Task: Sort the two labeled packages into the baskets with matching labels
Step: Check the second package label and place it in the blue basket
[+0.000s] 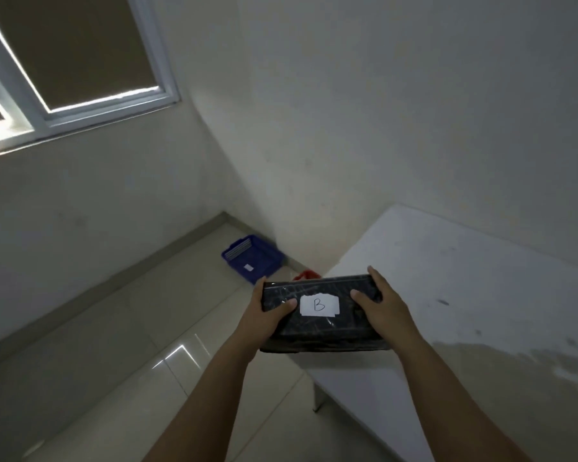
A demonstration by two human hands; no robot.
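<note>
package b held in both hands above the table edge

two bare forearms reach forward from the bottom of the view. the left hand [268, 317] grips the left end of a black plastic-wrapped package [324, 323], thumb pressed on its top face and fingers curled around the far side. the right hand [382, 303] clamps the right end the same way, thumb on top, fingers wrapped over the far edge. the package sits level between them, held in the air over the near-left edge of the white table [464, 295]. a white label [319, 305] on its top face bears a handwritten "b".

below and left of the package lies a glossy tiled floor [147, 328]. farther off, on the floor in the corner of the room, stands a blue basket [252, 260] with a small white label inside; its letter is too small to read. just right of it, a bit of a red basket [306, 274] peeks out behind the package. a window [64, 61] sits high on the left wall.
</note>
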